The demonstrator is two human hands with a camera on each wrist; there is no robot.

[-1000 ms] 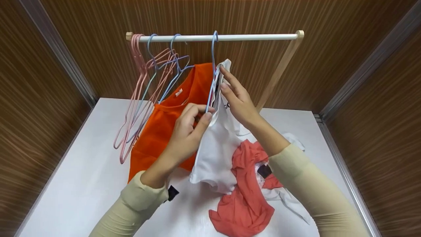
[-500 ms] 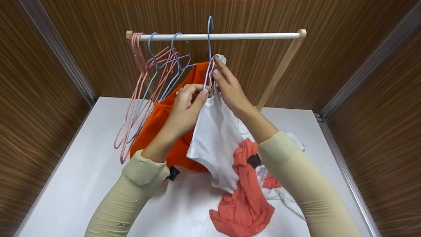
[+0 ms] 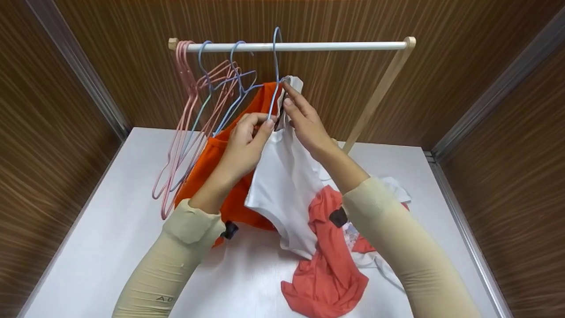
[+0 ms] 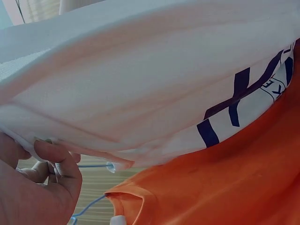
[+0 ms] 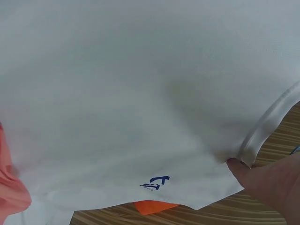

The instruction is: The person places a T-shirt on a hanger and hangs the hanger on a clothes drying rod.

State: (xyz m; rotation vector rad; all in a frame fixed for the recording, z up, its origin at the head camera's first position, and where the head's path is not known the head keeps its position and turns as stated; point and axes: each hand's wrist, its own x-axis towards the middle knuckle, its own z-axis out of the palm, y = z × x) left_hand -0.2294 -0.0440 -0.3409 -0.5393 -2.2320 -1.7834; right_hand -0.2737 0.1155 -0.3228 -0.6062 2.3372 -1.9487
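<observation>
Near the rail's middle, my left hand pinches a blue wire hanger by its near arm. The hanger's hook rises over the rail and overlaps it in the head view. A white sleeveless top hangs from this hanger, its dark blue print showing in the left wrist view. There, my left thumb and fingers grip the top's edge. My right hand holds the top's far shoulder between thumb and fingers; the right wrist view shows the thumb by the bound edge.
An orange garment hangs just left of the white top. Pink hangers and more blue ones crowd the left end of the white rail. A coral garment and white cloth lie crumpled on the white table at right.
Both hands have shifted left and up with the hanger and white top. The hook rose clear above the rail half a second ago and is slightly lower now.
</observation>
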